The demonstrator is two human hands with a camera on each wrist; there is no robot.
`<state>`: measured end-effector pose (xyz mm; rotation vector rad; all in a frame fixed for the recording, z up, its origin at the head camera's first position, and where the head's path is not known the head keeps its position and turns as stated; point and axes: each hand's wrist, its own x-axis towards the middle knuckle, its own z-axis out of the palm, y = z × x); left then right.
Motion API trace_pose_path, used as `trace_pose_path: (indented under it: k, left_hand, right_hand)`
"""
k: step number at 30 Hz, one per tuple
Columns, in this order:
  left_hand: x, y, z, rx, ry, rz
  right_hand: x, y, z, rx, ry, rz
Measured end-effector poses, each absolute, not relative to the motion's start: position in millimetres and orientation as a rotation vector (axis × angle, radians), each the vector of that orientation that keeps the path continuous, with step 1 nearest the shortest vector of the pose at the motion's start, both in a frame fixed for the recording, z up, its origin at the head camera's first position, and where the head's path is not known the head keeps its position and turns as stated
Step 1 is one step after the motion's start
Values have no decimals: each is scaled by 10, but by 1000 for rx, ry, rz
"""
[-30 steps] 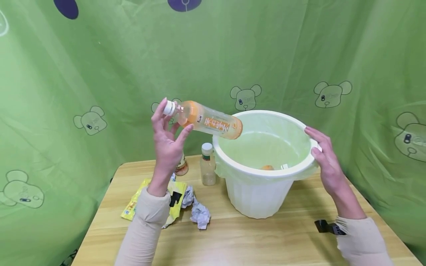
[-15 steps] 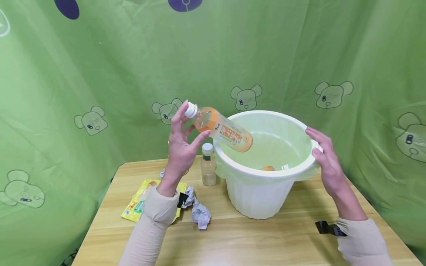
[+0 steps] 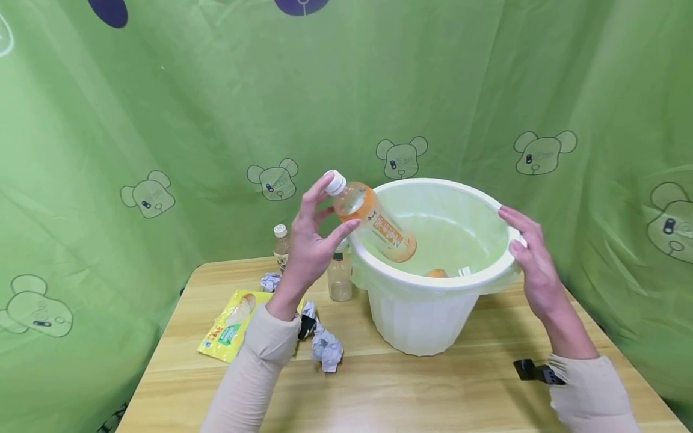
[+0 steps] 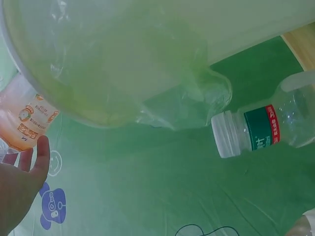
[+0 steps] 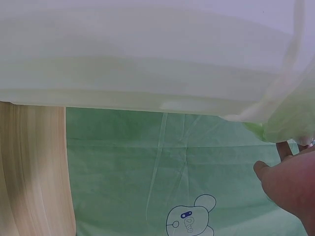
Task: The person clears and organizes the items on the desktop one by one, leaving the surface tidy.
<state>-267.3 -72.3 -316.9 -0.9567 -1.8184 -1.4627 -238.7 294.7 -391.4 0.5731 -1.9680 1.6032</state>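
Observation:
A clear plastic bottle [image 3: 381, 225] with an orange label and white cap leans base-down over the left rim of a white bin [image 3: 417, 319]. My left hand [image 3: 314, 246] holds it near the cap, between thumb and fingers. Its base reaches inside the bin's mouth. A pale green bag lines the bin and folds over the rim. On the right rim, my right hand [image 3: 533, 264] grips with the thumb in front and fingers over the far side. Inside the bin show an orange item [image 3: 436, 273] and a white cap-like piece [image 3: 464, 272], mostly hidden by the front rim.
Left of the bin stands a small clear bottle [image 3: 340, 282] with a green label. Another bottle [image 3: 280, 246] stands behind my left wrist. A yellow wrapper [image 3: 230, 328] and crumpled paper [image 3: 327, 350] lie on the wooden table [image 3: 390, 397]. Green curtains surround it.
My left hand has moved right and slightly down with the bottle, which is now steeper and dips into the bin's mouth. The right hand and the bin have stayed in place.

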Motion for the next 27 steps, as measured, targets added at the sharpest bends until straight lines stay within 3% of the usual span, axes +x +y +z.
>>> trace_pose_path:
  k: [27]
  left_hand:
    - [-2713,-620,-3276,-1001,-1994,-1405]
  right_hand:
    - [-2377,2942,-3895,559,-1988,1598]
